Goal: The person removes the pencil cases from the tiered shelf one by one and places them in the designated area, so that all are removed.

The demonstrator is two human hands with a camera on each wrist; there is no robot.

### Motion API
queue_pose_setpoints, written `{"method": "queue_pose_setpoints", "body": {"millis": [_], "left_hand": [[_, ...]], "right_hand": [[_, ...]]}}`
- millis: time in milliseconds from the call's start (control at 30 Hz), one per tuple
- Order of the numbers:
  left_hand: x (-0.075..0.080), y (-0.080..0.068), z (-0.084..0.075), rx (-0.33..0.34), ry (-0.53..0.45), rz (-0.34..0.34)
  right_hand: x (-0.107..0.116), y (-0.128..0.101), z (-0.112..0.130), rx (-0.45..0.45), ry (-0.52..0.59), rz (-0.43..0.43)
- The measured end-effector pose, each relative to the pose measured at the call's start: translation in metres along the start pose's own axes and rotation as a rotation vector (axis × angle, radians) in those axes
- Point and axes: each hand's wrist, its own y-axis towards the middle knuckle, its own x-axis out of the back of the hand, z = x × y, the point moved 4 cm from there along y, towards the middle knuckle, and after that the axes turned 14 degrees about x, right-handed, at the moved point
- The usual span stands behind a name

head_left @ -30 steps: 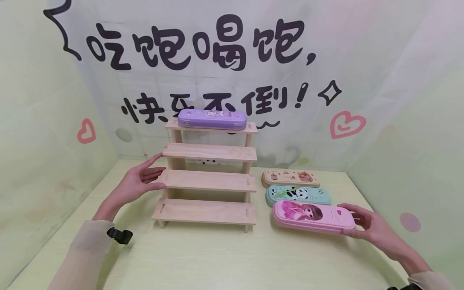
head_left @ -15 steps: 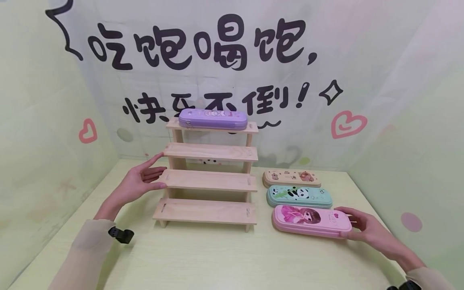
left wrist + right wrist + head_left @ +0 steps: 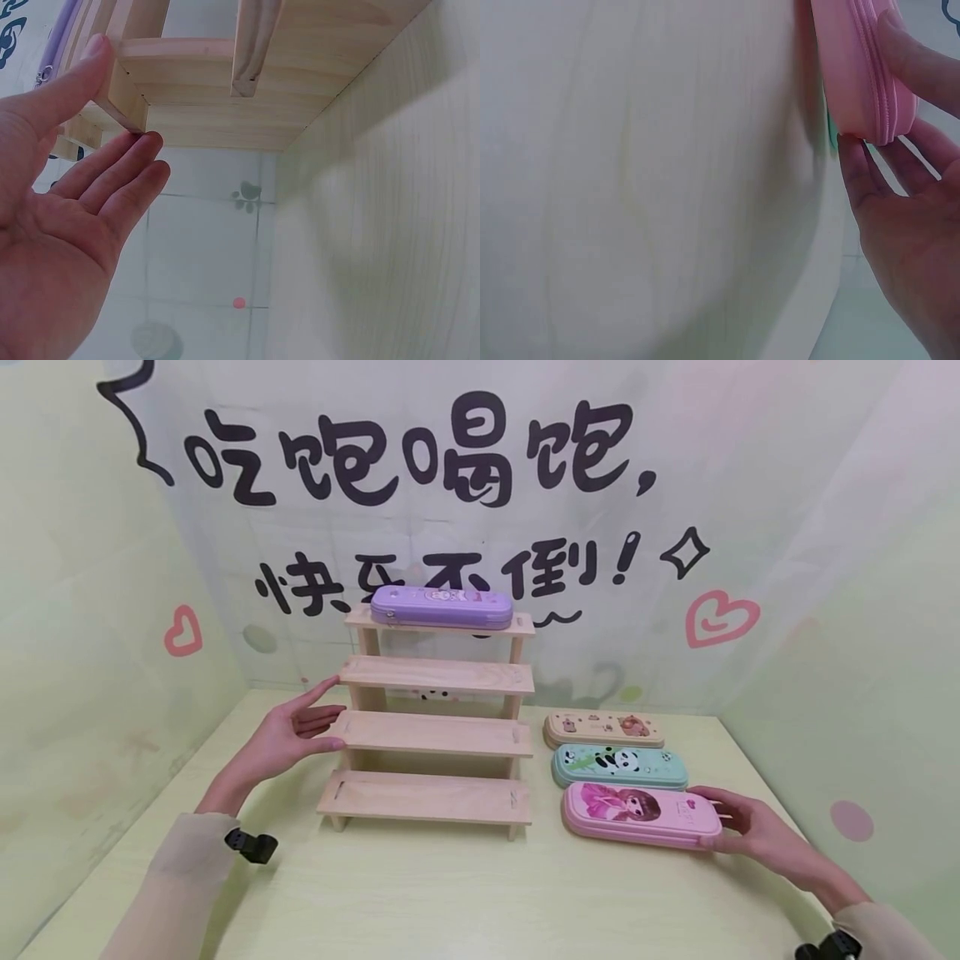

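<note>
A four-step wooden shelf stands on the table, with a purple pencil case lying on its top step. My left hand is flat with straight fingers against the left ends of the second and third steps. The left wrist view shows my fingertips touching the step's end. A pink pencil case lies flat to the right of the shelf. My right hand holds its right end, with my thumb on the front zip edge and the fingers behind.
A teal panda pencil case and a beige one lie in a row behind the pink case. The pale green table is enclosed by printed backdrop walls at the back and on both sides.
The pink pencil case has slid a little to the left with my right hand at its end. The left hand and the shelf have stayed put.
</note>
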Motion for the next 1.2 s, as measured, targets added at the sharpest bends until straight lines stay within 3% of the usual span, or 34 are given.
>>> {"method": "queue_pose_setpoints", "body": {"millis": [367, 1200], "left_hand": [[-0.0004, -0.0012, 0.0, -0.004, -0.019, 0.008], [-0.0008, -0.0012, -0.001, 0.007, -0.009, 0.008]], "right_hand": [[-0.0007, 0.0038, -0.0032, 0.05, -0.048, -0.005], [0.0007, 0.0077, -0.0087, 0.021, -0.049, 0.009]]}}
